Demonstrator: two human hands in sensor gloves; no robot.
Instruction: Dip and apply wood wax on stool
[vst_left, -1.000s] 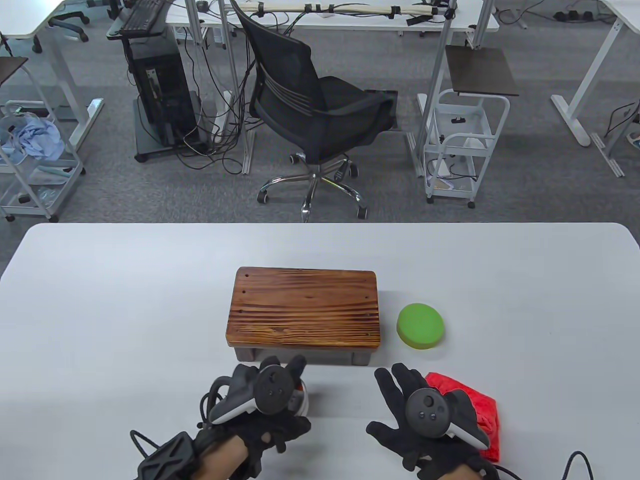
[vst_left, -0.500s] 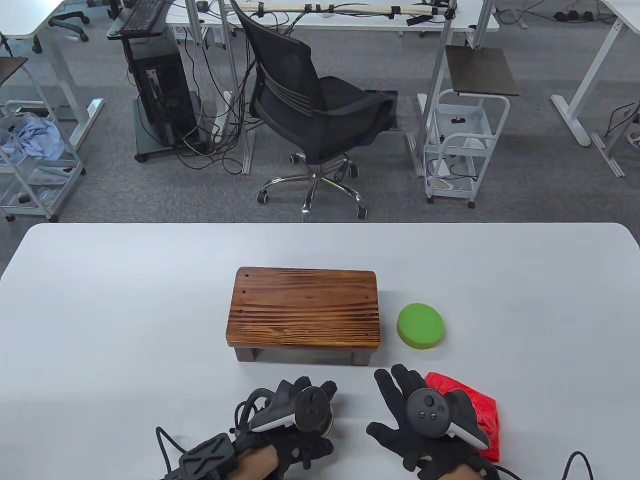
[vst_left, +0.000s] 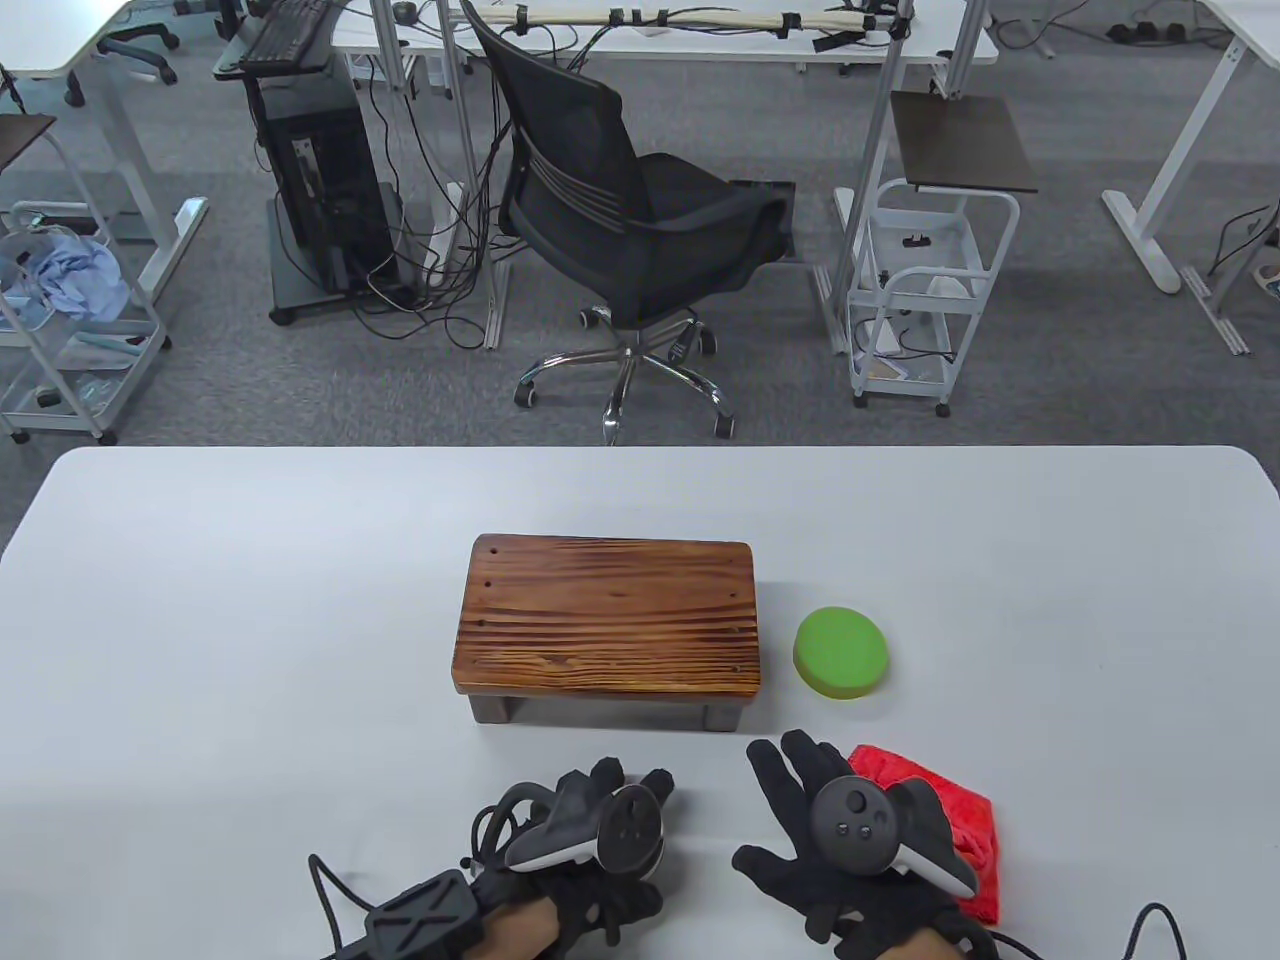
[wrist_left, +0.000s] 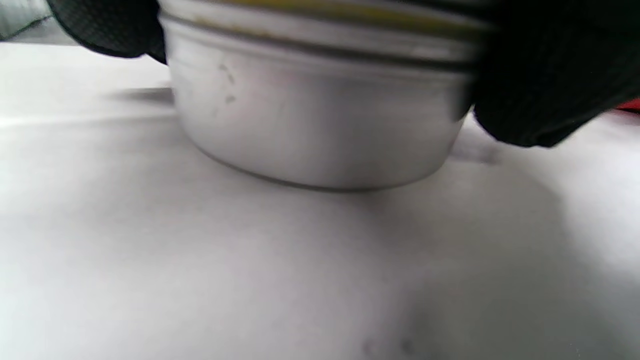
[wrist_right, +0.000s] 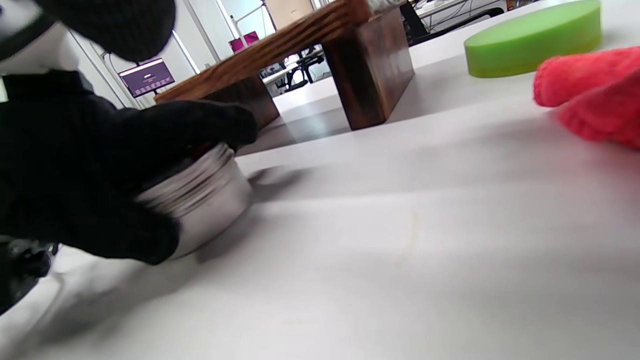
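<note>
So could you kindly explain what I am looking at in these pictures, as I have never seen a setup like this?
These are a person's two hands in black sensor gloves, each with a tracker strapped to its back. One camera looks down at the white table; two more sit on the wrists. On the table stand a small wooden stool, a green round sponge and a red cloth. The left hand grips a shallow metal tin, seen close from the left wrist, its bottom on the table. The right hand holds nothing, fingers spread, beside the cloth.
</note>
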